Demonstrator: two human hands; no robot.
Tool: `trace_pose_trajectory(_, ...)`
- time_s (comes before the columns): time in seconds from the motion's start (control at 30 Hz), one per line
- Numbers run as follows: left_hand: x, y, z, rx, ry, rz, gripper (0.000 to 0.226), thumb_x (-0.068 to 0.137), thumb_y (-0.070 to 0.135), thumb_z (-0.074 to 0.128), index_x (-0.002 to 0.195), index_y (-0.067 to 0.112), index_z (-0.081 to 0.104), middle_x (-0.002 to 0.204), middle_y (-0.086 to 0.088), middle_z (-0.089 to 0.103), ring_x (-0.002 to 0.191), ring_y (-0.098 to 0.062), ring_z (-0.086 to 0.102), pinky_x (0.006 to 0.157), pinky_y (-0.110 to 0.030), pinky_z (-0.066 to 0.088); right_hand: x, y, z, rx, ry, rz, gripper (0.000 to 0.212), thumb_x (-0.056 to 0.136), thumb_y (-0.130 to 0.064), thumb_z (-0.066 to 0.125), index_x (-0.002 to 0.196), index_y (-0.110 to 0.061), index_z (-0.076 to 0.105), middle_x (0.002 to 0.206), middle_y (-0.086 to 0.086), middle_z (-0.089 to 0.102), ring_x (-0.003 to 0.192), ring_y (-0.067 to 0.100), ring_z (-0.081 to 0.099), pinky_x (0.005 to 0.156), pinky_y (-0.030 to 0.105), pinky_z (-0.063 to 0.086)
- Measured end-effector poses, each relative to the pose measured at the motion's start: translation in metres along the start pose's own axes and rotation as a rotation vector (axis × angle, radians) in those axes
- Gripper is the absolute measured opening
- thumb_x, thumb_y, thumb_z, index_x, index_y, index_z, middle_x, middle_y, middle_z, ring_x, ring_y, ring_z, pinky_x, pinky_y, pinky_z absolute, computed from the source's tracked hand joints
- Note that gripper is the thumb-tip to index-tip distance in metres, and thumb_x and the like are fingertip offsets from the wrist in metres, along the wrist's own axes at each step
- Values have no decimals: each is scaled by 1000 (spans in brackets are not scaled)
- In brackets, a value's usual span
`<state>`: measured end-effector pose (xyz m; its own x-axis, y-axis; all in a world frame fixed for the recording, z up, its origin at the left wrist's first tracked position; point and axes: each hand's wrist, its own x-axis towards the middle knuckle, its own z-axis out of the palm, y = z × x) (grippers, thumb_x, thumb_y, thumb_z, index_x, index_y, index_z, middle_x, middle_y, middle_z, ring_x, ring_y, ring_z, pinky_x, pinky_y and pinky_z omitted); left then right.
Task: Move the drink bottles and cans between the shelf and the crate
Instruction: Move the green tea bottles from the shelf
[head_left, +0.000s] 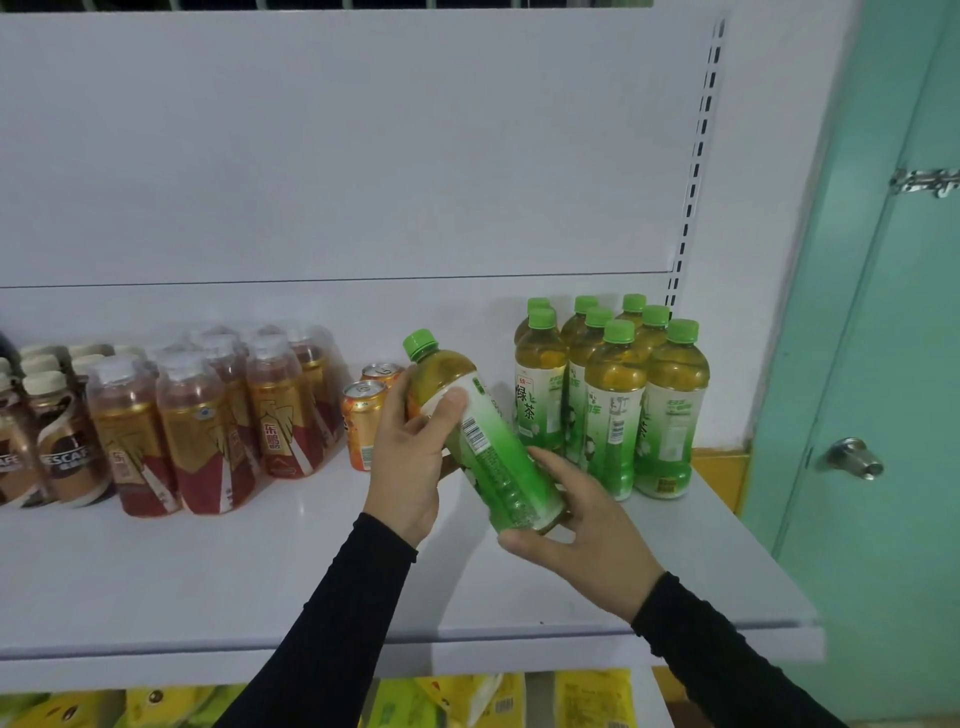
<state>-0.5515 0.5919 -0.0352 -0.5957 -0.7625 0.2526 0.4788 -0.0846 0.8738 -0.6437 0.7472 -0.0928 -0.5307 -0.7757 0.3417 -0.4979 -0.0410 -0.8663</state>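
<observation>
Shelf (260, 571): a white board is seen carrying every drink in view; no crate is visible.

Green tea group (613, 395): nine or so green-capped bottles are stood upright at the right end of the shelf, packed touching one another. The characters 绿茶 can be read on the front left label.

Shrink-wrapped pack (218, 415): gold-and-red bottles are bound in clear film at the left; 东鹏 is printed on them.

Coffee bottles (57, 441): brown bottles at the far left are marked NESCAFÉ, partly cut by the frame edge.

Held bottle (483, 441): one green tea bottle is held tilted above the shelf, cap up and to the left, just in front of the group. It appears full, so it is judged fairly heavy; the plastic wall is likely to give a little under pressure, and the glossy sleeve may be slippery. A barcode is turned to the camera; its small print cannot be read.

Left hand (410, 457): the upper body is gripped, thumb laid across the label.

Right hand (576, 535): the base is cupped, fingers curled round it. A hold on shoulder and base is judged steadiest.

Orange cans (363, 421): two cans stand behind the left hand; their writing is possibly too blurred to name.
</observation>
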Motion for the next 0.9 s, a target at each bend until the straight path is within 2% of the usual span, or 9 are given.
trace_pose_trajectory(0.1, -3, 2, 3, 37, 2, 26, 51, 87, 19, 73, 134, 24, 54, 103, -10, 71, 81, -18, 72, 63, -35, 58, 1, 2, 3, 50, 67, -30, 80, 64, -52, 85, 135, -34, 52, 125, -12, 63, 109, 6, 64, 89, 23, 54)
trace_pose_trajectory(0.2, -2, 5, 0, 70, -25, 21, 41, 93, 21, 68, 133, 22, 57, 96, -5, 72, 79, -14, 70, 65, -30, 57, 2, 1, -2, 345, 8, 30, 70, 71, -29, 88, 133, -20, 56, 118, -4, 71, 105, 17, 69, 82, 32, 58)
trace_pose_trajectory(0.23, -1, 5, -1, 71, -36, 12, 39, 95, 21, 66, 133, 22, 57, 94, -2, 73, 79, -13, 70, 64, -29, 57, 2, 0, -3, 445, -28, 54, 69, 72, -30, 87, 133, -17, 57, 118, 0, 72, 106, 22, 69, 82, 36, 59)
trace_pose_trajectory(0.3, -1, 6, -3, 65, -50, -9, 39, 97, 21, 63, 135, 24, 56, 93, 1, 73, 77, -10, 69, 63, -28, 56, 2, 0, -3, 655, -99, 119, 81, 63, -42, 91, 132, -13, 59, 120, 10, 71, 108, 30, 68, 84, 43, 58)
trace_pose_trajectory(0.4, -2, 7, -3, 63, -72, -19, 38, 98, 20, 61, 134, 29, 55, 95, 2, 75, 79, -11, 71, 63, -30, 57, 2, -2, 1, 869, -131, 198, 92, 51, -44, 96, 128, -8, 61, 120, 20, 69, 102, 33, 69, 79, 41, 58)
trace_pose_trajectory(0.67, -4, 7, -1, 47, -77, -11, 38, 97, 17, 63, 130, 32, 55, 100, -4, 76, 82, -16, 73, 63, -31, 58, 5, -1, 2, 912, -137, 248, 99, 49, -44, 97, 130, -3, 58, 124, 27, 64, 104, 40, 66, 78, 42, 58)
trace_pose_trajectory(0.8, -3, 4, -2, 58, -73, -28, 47, 96, 18, 64, 138, 32, 50, 106, -8, 75, 86, -17, 73, 65, -32, 58, 6, 1, 2, 914, -138, 241, 99, 49, -45, 97, 130, -4, 58, 122, 26, 66, 102, 39, 68, 78, 41, 58)
trace_pose_trajectory(0.9, -4, 2, -2, 118, -84, -38, 59, 95, 20, 66, 147, 34, 41, 106, -10, 75, 87, -19, 74, 66, -33, 59, 5, -1, 2, 834, -107, 206, 92, 52, -47, 94, 128, -10, 60, 119, 18, 70, 102, 33, 70, 80, 40, 59)
